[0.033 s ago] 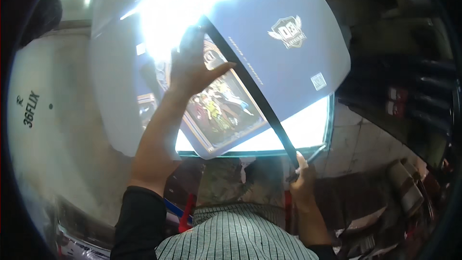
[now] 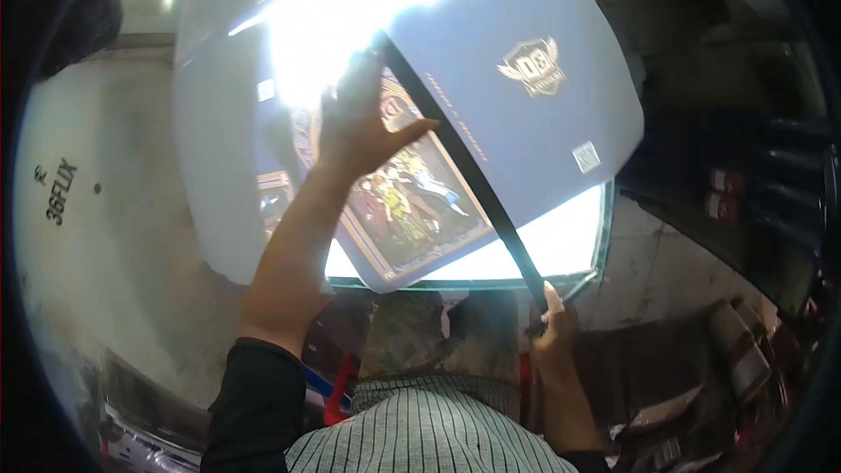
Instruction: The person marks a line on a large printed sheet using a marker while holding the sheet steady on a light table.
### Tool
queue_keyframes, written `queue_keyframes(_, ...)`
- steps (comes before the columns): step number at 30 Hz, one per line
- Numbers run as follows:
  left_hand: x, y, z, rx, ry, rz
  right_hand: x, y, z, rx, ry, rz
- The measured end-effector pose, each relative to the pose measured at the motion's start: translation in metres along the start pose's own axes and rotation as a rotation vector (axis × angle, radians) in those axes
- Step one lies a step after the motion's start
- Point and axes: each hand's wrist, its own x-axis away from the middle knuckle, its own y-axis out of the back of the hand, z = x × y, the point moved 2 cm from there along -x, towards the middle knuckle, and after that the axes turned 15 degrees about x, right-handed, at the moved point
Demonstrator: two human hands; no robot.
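Note:
A large dark blue printed sheet [image 2: 534, 131] with rounded corners lies over a brightly glowing light table [image 2: 569, 232]. It carries a pale winged crest and a framed picture of cartoon figures [image 2: 416, 219]. A long, flat black strip [image 2: 482, 180] runs slantwise across it, from the far middle to the near right edge. My left hand [image 2: 355, 123] lies flat on the sheet beside the strip, open, its thumb stretched to the strip's edge; glare washes out its fingertips. At the table's near right edge, my right hand [image 2: 556, 324] pinches the strip's near end.
On the left stands a large pale panel [image 2: 131, 140], with a dark bag-like object [image 2: 88, 26] behind it. Dark bulky things [image 2: 762, 166] fill the right side. Brown cardboard-like pieces [image 2: 745, 359] lie at lower right. A red frame part [image 2: 337, 394] shows close to my lap.

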Motion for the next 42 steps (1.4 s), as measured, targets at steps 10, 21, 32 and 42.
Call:
queue_keyframes(10,0.0,0.0,-0.006,-0.146,0.016,0.057,0.003,0.003,-0.001,0.023,-0.069,0.04)
queue_keyframes(21,0.0,0.0,-0.005,-0.109,0.005,0.04,0.003,0.002,-0.003,0.005,-0.028,0.007)
queue_keyframes(32,0.0,0.0,-0.005,-0.158,0.014,0.069,0.004,0.001,-0.004,-0.01,-0.012,0.005)
queue_keyframes(42,0.001,0.0,-0.006,-0.116,0.022,0.057,0.003,0.0,-0.007,-0.056,0.013,-0.01)
